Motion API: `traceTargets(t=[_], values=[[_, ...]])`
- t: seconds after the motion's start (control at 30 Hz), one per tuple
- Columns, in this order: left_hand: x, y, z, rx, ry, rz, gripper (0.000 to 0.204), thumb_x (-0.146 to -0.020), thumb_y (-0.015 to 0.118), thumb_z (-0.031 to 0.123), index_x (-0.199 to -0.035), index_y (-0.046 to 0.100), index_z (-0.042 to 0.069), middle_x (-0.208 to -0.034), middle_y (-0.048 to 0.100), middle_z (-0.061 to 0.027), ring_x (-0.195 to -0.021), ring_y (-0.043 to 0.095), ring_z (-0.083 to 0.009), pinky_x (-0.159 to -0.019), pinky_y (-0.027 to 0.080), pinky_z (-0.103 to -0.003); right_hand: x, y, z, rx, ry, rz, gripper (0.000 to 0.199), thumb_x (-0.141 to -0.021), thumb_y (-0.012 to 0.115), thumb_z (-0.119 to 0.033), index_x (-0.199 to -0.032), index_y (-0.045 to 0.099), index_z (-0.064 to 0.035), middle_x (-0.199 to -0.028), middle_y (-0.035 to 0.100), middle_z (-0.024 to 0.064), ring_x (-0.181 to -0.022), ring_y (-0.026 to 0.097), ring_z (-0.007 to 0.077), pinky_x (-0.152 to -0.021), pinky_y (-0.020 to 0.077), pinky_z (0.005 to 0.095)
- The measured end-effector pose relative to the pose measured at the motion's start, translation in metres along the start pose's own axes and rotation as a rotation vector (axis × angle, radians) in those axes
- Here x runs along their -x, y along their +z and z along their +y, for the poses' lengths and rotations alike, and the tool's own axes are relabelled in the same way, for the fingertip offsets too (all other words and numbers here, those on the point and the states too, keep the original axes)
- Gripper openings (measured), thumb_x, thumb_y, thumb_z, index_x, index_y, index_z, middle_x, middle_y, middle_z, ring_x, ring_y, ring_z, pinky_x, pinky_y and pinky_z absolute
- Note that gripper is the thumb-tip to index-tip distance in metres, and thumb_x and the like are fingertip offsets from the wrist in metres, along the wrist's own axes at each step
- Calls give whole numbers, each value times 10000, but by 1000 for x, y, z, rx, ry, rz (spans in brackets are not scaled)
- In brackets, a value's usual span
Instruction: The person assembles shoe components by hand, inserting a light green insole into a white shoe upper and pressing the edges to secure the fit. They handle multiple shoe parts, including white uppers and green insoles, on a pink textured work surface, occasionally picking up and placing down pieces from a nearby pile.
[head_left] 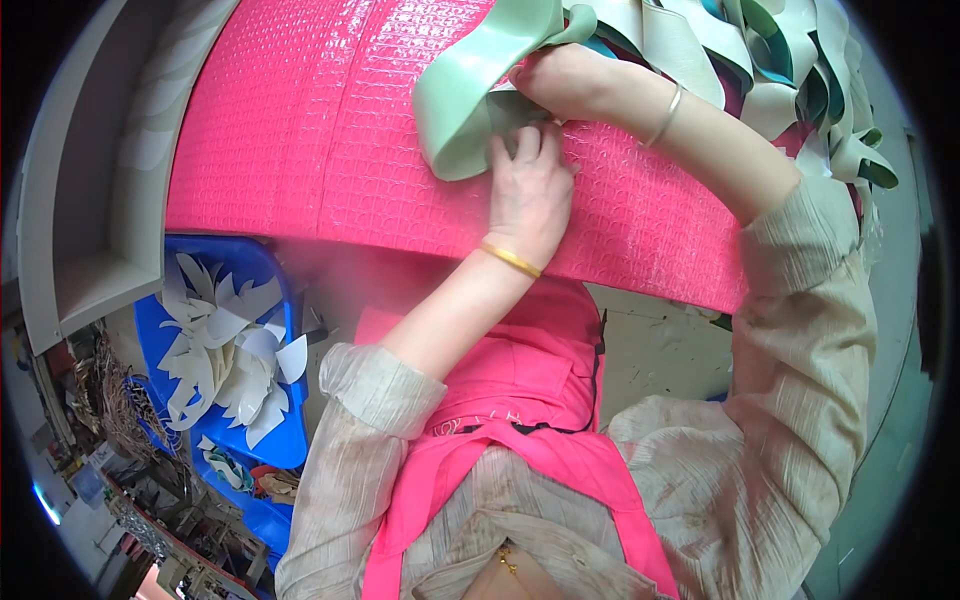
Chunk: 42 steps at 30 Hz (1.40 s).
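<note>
Head camera view: a pale green strip (455, 110) lies in a loose, curling loop on the pink cover (270, 130) of the worktable, toward its far side and right of its middle. Both hands are at the strip. The left hand (533, 190), with a yellow bangle (512, 260) at its wrist, has its fingers bent and slightly apart beside the loop's inner side; their tips are partly hidden, so I cannot tell whether they pinch it. The right hand (565, 85), below a silver bangle (667, 115), reaches in from the right and curls down just beyond the left one, near the strip; its fingertips are out of sight, and its grip cannot be told either.

More strips (690, 50), whitish and green, hang and overlap in a heap at the upper right. Left of the table stands a grey shelf box (90, 200). Below its corner, a blue bin (285, 445) holds white offcuts (235, 350). The person wears a pink apron (520, 370).
</note>
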<state>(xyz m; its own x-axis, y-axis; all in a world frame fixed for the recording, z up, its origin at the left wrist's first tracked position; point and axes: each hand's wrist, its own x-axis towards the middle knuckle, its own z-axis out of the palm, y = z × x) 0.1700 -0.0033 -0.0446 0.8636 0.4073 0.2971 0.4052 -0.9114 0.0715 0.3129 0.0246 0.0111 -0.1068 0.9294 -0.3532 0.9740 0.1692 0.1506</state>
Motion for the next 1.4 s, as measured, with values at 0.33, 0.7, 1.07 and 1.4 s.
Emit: traceTargets(t=[0.33, 0.7, 1.07, 1.4], values=[[-12, 8, 27, 27, -189, -27, 692, -756, 578, 462, -1226, 436, -25, -1230, 402, -137, -1150, 364, -313, -909, 319, -612, -1, 23, 11, -11, -136, 454, 290, -727, 547, -83, -1013, 565, -40, -951, 592, 117, -796, 605, 249, -666, 499, 303], [44, -45, -62, -99, 104, -86, 330, -770, 480, 174, -982, 596, -50, -1054, 549, -197, -1068, 468, -307, -950, 325, -426, 63, 60, -56, -415, -41, 464, 577, -827, 514, -383, -1314, 384, -100, -1385, 348, 62, -1276, 319, 255, -1048, 268, 393], [17, -79, -95, -496, 445, -455, 229, -712, 502, 143, -815, 603, -35, -826, 568, -142, -909, 520, -255, -829, 406, -325, 30, 40, -81, -450, 39, 580, 588, -790, 547, -390, -1308, 405, -149, -1355, 389, 33, -1183, 401, 269, -954, 342, 375], [36, -59, -129, -410, 387, -27, 221, -729, 492, 128, -885, 572, -6, -1018, 569, -142, -979, 519, -239, -876, 395, -310, 31, 27, -91, -110, -76, 745, 382, -737, 502, -131, -1110, 558, -72, -1182, 539, 15, -942, 497, 169, -764, 414, 278]])
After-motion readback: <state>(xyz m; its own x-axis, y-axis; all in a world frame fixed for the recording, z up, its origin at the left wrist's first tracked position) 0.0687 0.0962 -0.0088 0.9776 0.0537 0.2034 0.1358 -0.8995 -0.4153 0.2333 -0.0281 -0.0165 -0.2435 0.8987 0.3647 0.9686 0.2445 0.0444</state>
